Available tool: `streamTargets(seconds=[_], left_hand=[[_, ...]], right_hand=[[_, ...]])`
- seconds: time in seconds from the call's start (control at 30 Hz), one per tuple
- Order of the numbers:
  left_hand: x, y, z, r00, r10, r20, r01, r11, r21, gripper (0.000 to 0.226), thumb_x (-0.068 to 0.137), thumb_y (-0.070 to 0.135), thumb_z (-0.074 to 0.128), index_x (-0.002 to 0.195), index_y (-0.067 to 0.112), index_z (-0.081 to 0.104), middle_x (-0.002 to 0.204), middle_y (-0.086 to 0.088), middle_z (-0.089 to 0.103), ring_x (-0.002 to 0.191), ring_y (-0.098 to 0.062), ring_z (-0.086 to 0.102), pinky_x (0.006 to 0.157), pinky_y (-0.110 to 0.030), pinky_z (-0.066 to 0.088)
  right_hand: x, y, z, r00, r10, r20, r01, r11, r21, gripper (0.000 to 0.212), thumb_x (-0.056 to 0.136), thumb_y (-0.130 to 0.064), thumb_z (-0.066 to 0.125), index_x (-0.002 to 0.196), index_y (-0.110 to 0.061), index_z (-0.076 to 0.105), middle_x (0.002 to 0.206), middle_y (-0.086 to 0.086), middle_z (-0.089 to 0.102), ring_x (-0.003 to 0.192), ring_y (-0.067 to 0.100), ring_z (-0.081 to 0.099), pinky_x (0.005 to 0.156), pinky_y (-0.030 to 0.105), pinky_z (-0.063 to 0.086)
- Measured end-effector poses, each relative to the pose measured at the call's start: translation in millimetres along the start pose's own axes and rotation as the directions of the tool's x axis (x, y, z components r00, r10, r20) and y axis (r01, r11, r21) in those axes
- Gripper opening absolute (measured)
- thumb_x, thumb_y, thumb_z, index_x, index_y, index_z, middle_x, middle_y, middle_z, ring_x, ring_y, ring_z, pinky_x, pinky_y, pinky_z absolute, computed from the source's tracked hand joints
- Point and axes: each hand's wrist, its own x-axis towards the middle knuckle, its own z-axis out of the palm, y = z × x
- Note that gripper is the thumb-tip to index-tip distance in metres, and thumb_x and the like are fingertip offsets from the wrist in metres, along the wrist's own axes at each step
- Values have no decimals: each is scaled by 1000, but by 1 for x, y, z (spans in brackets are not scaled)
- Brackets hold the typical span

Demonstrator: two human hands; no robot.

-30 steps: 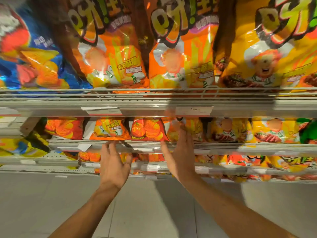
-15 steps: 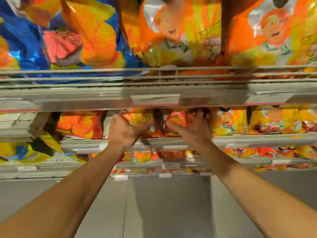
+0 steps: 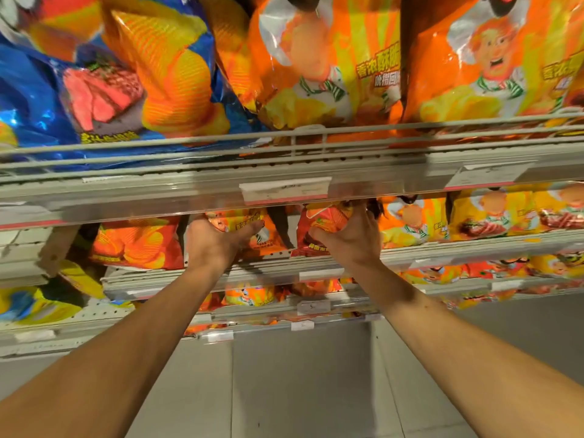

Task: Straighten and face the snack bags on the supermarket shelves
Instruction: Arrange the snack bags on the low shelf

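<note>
Left hand (image 3: 218,245) grips orange bag (image 3: 252,230); right hand (image 3: 350,240) grips red bag (image 3: 325,221).

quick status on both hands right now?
Left hand: grips the orange snack bag on the second shelf.
Right hand: grips the red snack bag beside it.
</note>
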Motion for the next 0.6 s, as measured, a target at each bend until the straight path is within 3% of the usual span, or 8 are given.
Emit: streamTargets(seconds=[0.07,0.13,0.2,0.3,0.43,0.53,0.6], left_hand=[[-4,2,-8,998,54,-24,-53,998,35,59,51,58,91,89,20,66,79,-2,74,74,-20,73,76,-47,61],[-9,5,-15,989,120,-88,-109,987,115,49,55,54,91,77,23,60,69,4,68,64,-9,65,69,-46,61],[-14,9,-18,977,171,-130,-145,971,188,48,57,54,90,70,21,56,66,0,66,57,-9,58,60,-43,59],[-21,13,-19,977,171,-130,-138,962,234,63,55,65,83,63,9,56,55,-7,57,49,-21,50,43,-38,44],[-32,20,-10,974,182,-134,-144,956,258,83,58,71,80,68,-10,63,59,-21,65,49,-34,58,49,-48,52],[-39,24,3,961,216,-171,-169,953,253,82,53,76,77,57,-3,55,49,-17,55,43,-21,42,40,-41,40],[-43,25,13,948,248,-201,-198,951,238,74,52,76,78,63,9,50,53,-8,52,48,-17,44,42,-33,37]], right_hand=[[-3,-3,-2,1000,-15,-22,15,1000,-9,97,67,-57,85,143,-15,42,144,10,52,136,34,45,113,49,38],[-6,-6,-6,998,-41,-42,40,999,-13,97,68,-58,85,145,-18,42,144,10,51,138,34,43,115,48,34],[-8,-7,-12,997,-57,-51,56,998,-10,92,68,-59,84,142,-18,46,139,9,54,134,32,46,112,46,35],[-9,-10,-25,998,-49,-37,50,998,29,88,67,-60,84,137,-18,52,135,7,58,130,29,50,111,44,40],[-28,-5,-44,997,-68,26,64,990,123,91,61,-63,85,135,-23,50,128,3,63,124,28,56,107,48,45],[-49,10,-54,992,-69,102,51,984,171,90,57,-65,85,131,-27,50,123,0,64,115,27,61,102,49,50],[-61,22,-60,988,-77,133,50,979,196,88,59,-58,87,133,-29,49,125,-2,63,114,25,61,101,48,51]])
